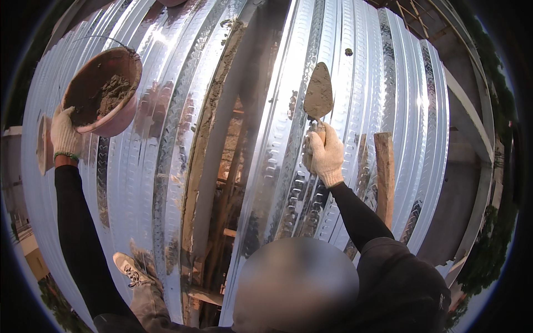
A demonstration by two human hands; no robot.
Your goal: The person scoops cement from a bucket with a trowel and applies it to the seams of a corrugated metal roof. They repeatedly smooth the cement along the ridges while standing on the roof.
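My left hand (65,133), in a pale knitted glove, is closed on the rim of a reddish bucket (119,119). The bucket tips toward me and shows a lump of wet grey-brown mortar (115,95) inside. Over its far side arcs a thin wire handle. On the right, my gloved right hand (326,154) is wrapped round the handle of a pointing trowel (319,91). Mortar coats the trowel's leaf-shaped blade, which points away from me above the ribbed metal decking (355,100).
Between the decking sheets runs a long open gap (227,183) with timber below. A mortar strip (208,122) lines its left edge. A wooden plank (384,177) lies right of my right arm. Beside my left hand is a pinkish round-edged object (44,145). A shoe (132,270) stands lower left.
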